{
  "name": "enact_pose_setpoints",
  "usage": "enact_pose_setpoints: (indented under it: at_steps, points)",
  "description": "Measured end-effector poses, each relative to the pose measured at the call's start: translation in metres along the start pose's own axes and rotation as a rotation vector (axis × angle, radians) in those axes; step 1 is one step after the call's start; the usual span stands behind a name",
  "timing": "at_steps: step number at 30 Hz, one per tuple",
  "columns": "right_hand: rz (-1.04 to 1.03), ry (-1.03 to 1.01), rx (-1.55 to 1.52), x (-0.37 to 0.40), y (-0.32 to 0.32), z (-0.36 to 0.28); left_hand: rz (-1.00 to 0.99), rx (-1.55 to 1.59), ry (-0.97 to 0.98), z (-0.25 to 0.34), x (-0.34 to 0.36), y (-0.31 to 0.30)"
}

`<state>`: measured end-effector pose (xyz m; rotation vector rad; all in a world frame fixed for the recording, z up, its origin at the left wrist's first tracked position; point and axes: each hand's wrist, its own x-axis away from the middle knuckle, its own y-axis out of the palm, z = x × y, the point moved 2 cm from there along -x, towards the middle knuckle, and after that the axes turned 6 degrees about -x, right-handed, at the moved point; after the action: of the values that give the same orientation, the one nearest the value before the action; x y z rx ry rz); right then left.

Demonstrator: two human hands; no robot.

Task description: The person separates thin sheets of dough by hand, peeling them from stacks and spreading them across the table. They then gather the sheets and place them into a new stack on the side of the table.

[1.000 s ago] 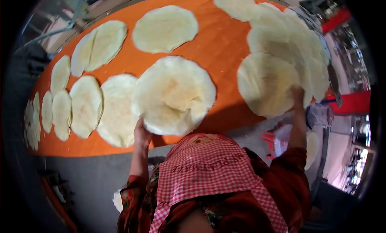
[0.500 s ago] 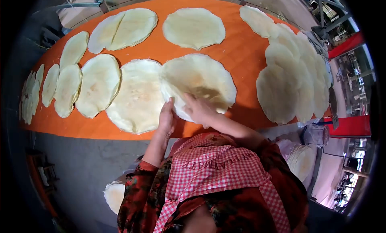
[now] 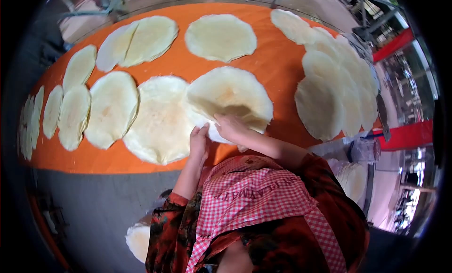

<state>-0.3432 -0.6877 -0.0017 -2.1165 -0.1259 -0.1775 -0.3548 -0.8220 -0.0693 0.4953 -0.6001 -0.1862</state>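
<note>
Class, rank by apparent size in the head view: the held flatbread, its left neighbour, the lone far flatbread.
1. The left neighbour and the held flatbread: alike, unranked; the held one is bent.
2. The lone far flatbread, farther from the camera.

The nearest flatbread [image 3: 229, 96] seems to overlap its left neighbour [image 3: 160, 120] on the table [image 3: 268, 56].

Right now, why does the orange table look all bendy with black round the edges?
Head view: a fisheye lens bows the orange table into an arc and leaves a black ring round the picture; the flatbread at the left hand and right hand looks sharp, with shadow in its lifted fold; the background at the right edge is glary and blurred.
</note>
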Motion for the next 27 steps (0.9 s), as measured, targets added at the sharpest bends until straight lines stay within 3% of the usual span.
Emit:
enact_pose_setpoints:
  at_steps: [1, 3, 5, 7, 10, 11, 14, 15, 17, 19, 22, 25, 27]
  points:
    - [-0.024, 0.041, -0.003, -0.007, -0.001, 0.014, 0.031, -0.013, 0.036, -0.005, -0.004, 0.001]
    - [0.132, 0.007, -0.152, -0.021, -0.035, 0.049, 0.072, -0.09, 0.064, -0.001, -0.009, -0.009]
    - [0.209, 0.069, -0.217, -0.034, -0.093, 0.11, 0.135, -0.16, 0.062, 0.015, -0.003, -0.018]
    - [0.326, 0.025, -0.525, -0.029, -0.162, 0.173, 0.255, -0.139, 0.158, 0.025, 0.003, -0.02]
    - [0.303, 0.23, -0.349, -0.025, -0.223, 0.264, 0.378, -0.185, 0.11, 0.013, -0.016, -0.071]
    - [0.286, 0.25, -0.002, -0.035, -0.23, 0.302, 0.403, -0.174, 0.101, 0.013, -0.016, -0.078]
    - [0.327, 0.413, -0.003, -0.042, -0.246, 0.296, 0.495, -0.207, 0.101, 0.015, -0.016, -0.105]
    - [0.291, 0.406, -0.081, -0.049, -0.249, 0.283, 0.562, -0.227, 0.091, 0.018, -0.016, -0.108]
    - [0.308, 0.397, 0.067, -0.066, -0.256, 0.252, 0.58, -0.222, 0.099, 0.026, -0.006, -0.098]
    - [0.298, 0.147, -0.075, -0.078, -0.286, 0.241, 0.434, -0.195, 0.129, 0.028, 0.001, -0.086]
    - [0.331, 0.202, -0.208, -0.085, -0.364, 0.262, 0.27, -0.156, 0.052, 0.021, 0.019, -0.059]
    - [0.472, 0.19, -0.533, -0.056, -0.413, 0.318, 0.295, -0.158, 0.024, 0.007, 0.03, -0.054]
    - [0.652, -0.131, -0.61, -0.069, -0.403, 0.457, 0.402, -0.131, 0.016, 0.002, 0.039, -0.046]
